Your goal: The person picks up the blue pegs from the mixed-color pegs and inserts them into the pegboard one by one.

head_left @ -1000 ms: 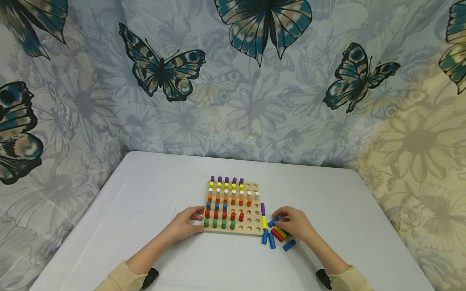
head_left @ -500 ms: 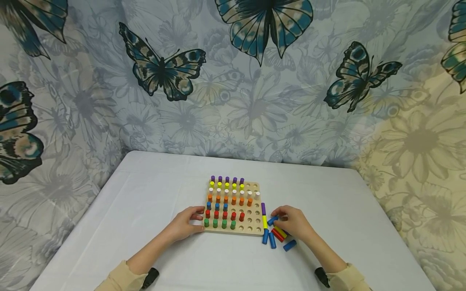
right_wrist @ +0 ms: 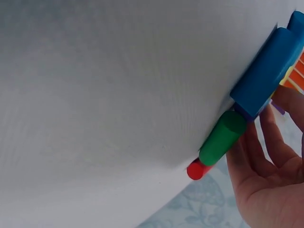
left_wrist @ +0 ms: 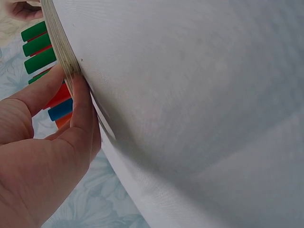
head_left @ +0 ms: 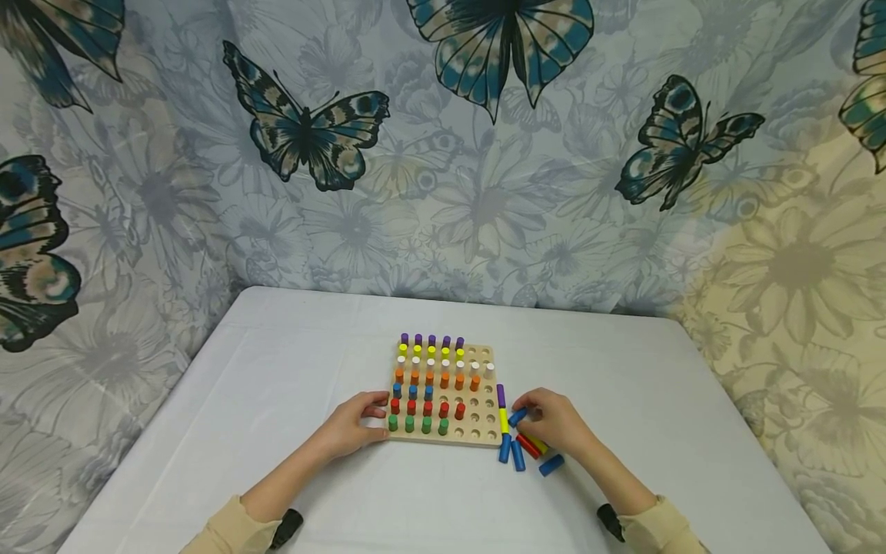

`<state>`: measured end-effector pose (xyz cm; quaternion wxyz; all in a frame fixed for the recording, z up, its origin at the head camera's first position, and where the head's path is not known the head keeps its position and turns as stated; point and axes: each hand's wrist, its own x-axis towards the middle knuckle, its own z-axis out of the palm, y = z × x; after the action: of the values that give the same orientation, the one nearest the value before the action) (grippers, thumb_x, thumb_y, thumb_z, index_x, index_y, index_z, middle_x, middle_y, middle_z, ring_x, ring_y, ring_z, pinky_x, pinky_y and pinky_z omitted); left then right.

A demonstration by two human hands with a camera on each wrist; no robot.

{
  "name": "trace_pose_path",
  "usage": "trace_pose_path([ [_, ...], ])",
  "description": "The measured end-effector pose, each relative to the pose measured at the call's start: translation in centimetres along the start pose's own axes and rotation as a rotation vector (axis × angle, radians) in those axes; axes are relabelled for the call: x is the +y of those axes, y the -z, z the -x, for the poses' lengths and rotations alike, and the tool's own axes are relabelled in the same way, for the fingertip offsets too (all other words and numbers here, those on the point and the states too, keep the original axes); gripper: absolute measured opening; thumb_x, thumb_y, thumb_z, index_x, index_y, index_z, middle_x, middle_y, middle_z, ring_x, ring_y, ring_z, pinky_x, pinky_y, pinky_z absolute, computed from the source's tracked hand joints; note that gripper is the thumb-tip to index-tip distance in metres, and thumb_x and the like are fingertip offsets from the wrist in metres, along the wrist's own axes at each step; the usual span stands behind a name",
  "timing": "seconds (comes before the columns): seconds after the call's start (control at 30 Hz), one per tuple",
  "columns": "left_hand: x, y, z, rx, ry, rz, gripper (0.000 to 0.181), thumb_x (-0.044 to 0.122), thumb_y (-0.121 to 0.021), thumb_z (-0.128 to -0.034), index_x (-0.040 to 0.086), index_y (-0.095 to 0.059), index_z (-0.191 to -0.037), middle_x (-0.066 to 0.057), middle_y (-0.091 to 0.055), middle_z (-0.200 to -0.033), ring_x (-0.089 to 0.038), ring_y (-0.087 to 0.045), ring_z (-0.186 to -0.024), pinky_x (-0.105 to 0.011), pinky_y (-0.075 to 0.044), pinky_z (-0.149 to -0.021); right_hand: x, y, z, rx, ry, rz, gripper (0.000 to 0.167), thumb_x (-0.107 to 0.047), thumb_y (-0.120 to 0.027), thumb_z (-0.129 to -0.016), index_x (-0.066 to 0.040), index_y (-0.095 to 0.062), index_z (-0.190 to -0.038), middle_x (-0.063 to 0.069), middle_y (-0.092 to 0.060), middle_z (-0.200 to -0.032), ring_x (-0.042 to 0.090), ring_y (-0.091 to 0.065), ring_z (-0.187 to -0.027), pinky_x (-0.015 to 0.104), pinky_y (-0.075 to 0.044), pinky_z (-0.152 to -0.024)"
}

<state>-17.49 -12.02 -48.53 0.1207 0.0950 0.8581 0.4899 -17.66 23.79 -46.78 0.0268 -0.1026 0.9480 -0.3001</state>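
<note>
A wooden pegboard [head_left: 477,419] carries upright rows of coloured pegs in the head view. My left hand [head_left: 351,427] holds it by the near left corner; in the left wrist view the thumb and fingers [left_wrist: 81,102] lie against its edge. Just right of the board, my right hand [head_left: 557,422] pinches a blue peg [head_left: 517,417] between thumb and finger. Under and beside this hand lie a red peg [head_left: 528,446], a partly covered yellow peg [head_left: 539,444] and another blue peg [head_left: 551,465]. A green peg [right_wrist: 222,138] shows only in the right wrist view.
Along the board's right edge lie a purple peg [head_left: 501,395], a yellow peg [head_left: 504,421] and a blue peg [head_left: 504,448], with one more blue peg [head_left: 518,455] beside them. A white cloth covers the table [head_left: 311,331], and a patterned wall [head_left: 450,215] stands behind.
My right hand has shifted slightly left and away from me, and the pinched blue peg has moved with it. The yellow peg below is more covered. The left hand stays in place.
</note>
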Motion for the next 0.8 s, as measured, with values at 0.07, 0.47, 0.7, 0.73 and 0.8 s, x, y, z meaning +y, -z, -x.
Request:
trace_pose_path([
  [0.07,0.03,-0.01,-0.01,0.003,0.004,-0.002,0.062,0.003,-0.079,-0.0794,-0.001,-0.053,-0.135,-0.009,-0.060,-0.126,-0.022,-0.060,-0.108,-0.044,-0.047,-0.096,-0.11,-0.06,-0.08,-0.007,-0.003,0.010,0.020,-0.003,-0.077,-0.079,-0.012,-0.071,-0.095,0.000,-0.064,-0.096,0.017,-0.054,-0.085,0.037,-0.053,-0.082],
  [0.47,-0.10,-0.03,-0.03,0.007,0.013,-0.001,0.063,0.004,-0.080,-0.0790,0.000,-0.053,-0.136,-0.009,-0.060,-0.128,-0.022,-0.060,-0.109,-0.045,-0.046,-0.097,-0.06,-0.21,-0.30,-0.035,0.066,0.054,0.017,-0.005,-0.078,-0.080,-0.017,-0.070,-0.089,0.001,-0.063,-0.102,0.017,-0.054,-0.087,0.037,-0.052,-0.082],
  [0.7,-0.17,-0.03,-0.10,0.003,0.004,0.003,0.063,0.004,-0.079,-0.0790,-0.001,-0.053,-0.135,-0.010,-0.059,-0.127,-0.022,-0.060,-0.108,-0.044,-0.046,-0.096,0.16,-0.22,-0.25,-0.034,0.091,0.060,0.018,-0.005,-0.079,-0.080,-0.015,-0.068,-0.090,-0.005,-0.061,-0.091,0.013,-0.053,-0.083,0.034,-0.053,-0.081],
  [0.73,-0.17,-0.03,-0.10,0.002,0.004,0.004,0.062,0.004,-0.079,-0.0791,-0.001,-0.053,-0.135,-0.009,-0.059,-0.127,-0.022,-0.060,-0.108,-0.044,-0.047,-0.096,0.18,-0.21,-0.22,-0.033,0.094,0.059,0.018,-0.005,-0.079,-0.080,-0.015,-0.068,-0.091,-0.005,-0.061,-0.090,0.012,-0.053,-0.082,0.034,-0.053,-0.081],
  [0.8,-0.18,-0.03,-0.11,0.001,0.003,0.005,0.062,0.004,-0.079,-0.0792,-0.001,-0.053,-0.135,-0.009,-0.059,-0.127,-0.022,-0.060,-0.108,-0.044,-0.047,-0.096,0.25,-0.18,-0.18,-0.034,0.100,0.053,0.018,-0.005,-0.079,-0.080,-0.014,-0.068,-0.091,-0.006,-0.061,-0.089,0.012,-0.053,-0.081,0.034,-0.053,-0.080],
])
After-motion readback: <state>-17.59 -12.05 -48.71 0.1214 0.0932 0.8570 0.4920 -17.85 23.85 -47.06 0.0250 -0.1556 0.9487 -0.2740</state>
